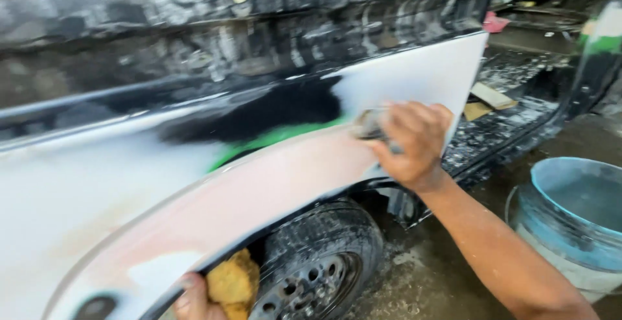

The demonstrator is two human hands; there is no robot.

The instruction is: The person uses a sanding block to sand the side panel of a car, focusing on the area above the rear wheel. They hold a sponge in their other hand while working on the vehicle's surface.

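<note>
Currently wet-sanding: right hand point(411, 143) clenches a sanding pad point(370, 124) against the car fender point(259, 190), left hand point(193, 297) grips a yellow sponge point(233, 283).

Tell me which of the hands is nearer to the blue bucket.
Right. The right hand presses a small dark pad against the car's fender, left of the blue bucket. The left hand, holding a yellow sponge, sits much farther left, beside the wheel.

One camera sits on the person's head. It looks down and forward, very close to the car panel point(214, 197). The wheel point(317, 268) is at 6 o'clock and the bucket point(573, 223) at 4 o'clock.
</note>
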